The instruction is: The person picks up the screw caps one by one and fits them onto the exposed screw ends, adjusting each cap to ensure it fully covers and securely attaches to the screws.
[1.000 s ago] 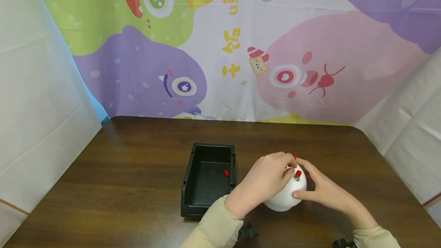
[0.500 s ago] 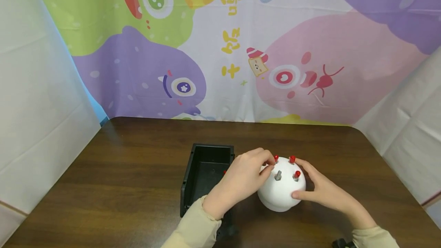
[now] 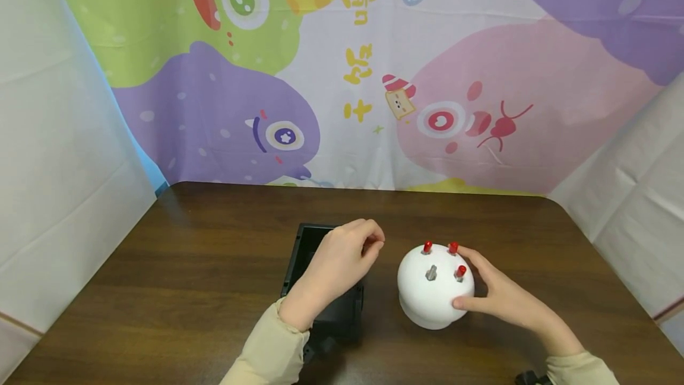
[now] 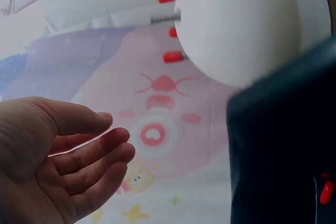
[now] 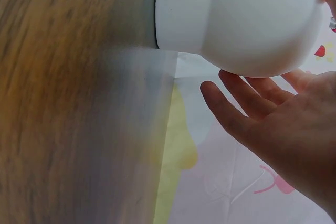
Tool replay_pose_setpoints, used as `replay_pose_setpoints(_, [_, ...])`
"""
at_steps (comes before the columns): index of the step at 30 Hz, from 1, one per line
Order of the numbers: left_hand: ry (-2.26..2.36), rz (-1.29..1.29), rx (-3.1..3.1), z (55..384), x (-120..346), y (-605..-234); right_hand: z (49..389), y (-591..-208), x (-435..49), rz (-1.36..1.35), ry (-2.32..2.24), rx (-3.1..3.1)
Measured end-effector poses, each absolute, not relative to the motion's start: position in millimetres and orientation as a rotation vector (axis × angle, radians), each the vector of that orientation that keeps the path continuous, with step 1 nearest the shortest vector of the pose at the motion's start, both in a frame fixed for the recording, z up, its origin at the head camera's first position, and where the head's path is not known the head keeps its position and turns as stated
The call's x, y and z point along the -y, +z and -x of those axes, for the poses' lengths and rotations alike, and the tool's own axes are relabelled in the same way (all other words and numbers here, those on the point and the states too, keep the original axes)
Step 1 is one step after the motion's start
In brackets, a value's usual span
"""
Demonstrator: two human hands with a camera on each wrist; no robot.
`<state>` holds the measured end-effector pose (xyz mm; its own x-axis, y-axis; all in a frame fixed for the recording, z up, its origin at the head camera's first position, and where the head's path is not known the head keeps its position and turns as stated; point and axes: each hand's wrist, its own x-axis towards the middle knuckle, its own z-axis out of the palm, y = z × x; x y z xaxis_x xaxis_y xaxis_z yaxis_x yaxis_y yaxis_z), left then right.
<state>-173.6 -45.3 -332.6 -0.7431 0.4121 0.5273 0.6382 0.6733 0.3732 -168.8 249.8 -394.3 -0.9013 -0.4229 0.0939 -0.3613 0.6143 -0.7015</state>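
A white rounded dome (image 3: 427,302) stands on the table with several metal threaded studs out of its top. Three of the studs wear red caps (image 3: 461,270); the near-left stud (image 3: 431,274) is bare, its thread showing in the left wrist view. My right hand (image 3: 494,293) holds the dome's right side, thumb in front and fingers round the back. Over the black bin (image 3: 342,319) is my left hand (image 3: 342,257), its fingers loosely bent and nothing between them in the left wrist view. A loose red cap (image 4: 326,191) lies inside the bin.
The brown wooden table (image 3: 187,290) carries the bin left of the dome. A printed cartoon curtain (image 3: 363,153) hangs behind the table's far edge, with white sheets (image 3: 75,135) at both sides. A small black object (image 3: 531,378) sits by the right sleeve.
My left hand has left the dome's studs and moved left over the bin, uncovering the rear-left red cap and the bare stud. The right hand stays on the dome.
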Motion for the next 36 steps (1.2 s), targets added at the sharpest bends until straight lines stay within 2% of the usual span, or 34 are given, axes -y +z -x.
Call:
replay_pose_setpoints(19, [-0.709, 0.657, 2.666, 187, 64, -345, 168, -396, -251, 0.677, -1.164, -2.743])
replay_pose_setpoints(36, [-0.593, 0.661, 2.826, 194, 60, -361, 170, -399, -252, 0.665, -1.222, -2.712])
